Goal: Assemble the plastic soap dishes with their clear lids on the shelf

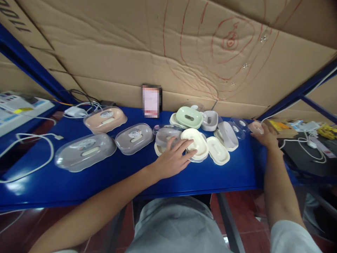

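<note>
My left hand lies flat, fingers spread, on a cream oval soap-box part and touches a grey tray with a clear lid at the middle of the blue table. At the table's right end, my right hand reaches out and closes on a small pinkish part. Between the two hands lie a loose cream tray, a grey piece, a green box and clear lids.
Three closed boxes with clear lids sit to the left: pink, grey and a larger grey one. White cables and a charger lie far left. Cardboard walls the back. A cluttered side table stands at right.
</note>
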Demonstrator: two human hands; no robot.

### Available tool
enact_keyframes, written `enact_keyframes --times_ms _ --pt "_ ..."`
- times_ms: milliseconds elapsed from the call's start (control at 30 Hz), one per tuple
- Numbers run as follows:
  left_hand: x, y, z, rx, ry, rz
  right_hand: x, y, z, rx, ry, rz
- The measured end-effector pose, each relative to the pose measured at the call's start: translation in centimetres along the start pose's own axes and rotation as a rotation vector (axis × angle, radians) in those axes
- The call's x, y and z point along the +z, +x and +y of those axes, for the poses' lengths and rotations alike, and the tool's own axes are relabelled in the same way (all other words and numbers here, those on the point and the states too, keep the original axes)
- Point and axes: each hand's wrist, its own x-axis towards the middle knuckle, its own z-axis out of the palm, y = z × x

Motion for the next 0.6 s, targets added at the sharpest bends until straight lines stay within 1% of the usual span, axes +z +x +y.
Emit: enact_keyframes --times_ms 100,167,233,300,367,500,600 --pt "0.0 0.0 0.0 -0.002 -0.016 0.009 0.8 -0.9 0.7 0.125 0.094 0.046" --pt "0.1 0.0 0.0 -0.001 -0.026 0.013 0.8 -1.5 0.2 0.162 0.165 0.083" --pt "0.2 0.0 0.0 -0.002 -0.035 0.009 0.5 -1.9 -0.8 0.170 0.235 0.118" --pt "0.3 -0.1 0.0 -0.005 -0.040 0.011 0.1 -2.0 -2.5 0.138 0.303 0.138" --pt "0.4 -0.1 0.0 -0.008 -0.042 0.022 -0.2 -2.0 -4.7 0.067 0.375 0.127" --pt "0.4 -0.1 0.0 -0.008 -0.049 0.027 -0.5 -1.4 -8.8 -0.093 0.515 -0.006" --pt "0.3 -0.1 -0.1 -0.009 -0.055 0.022 -0.4 -0.3 -10.3 -0.141 0.582 -0.092"
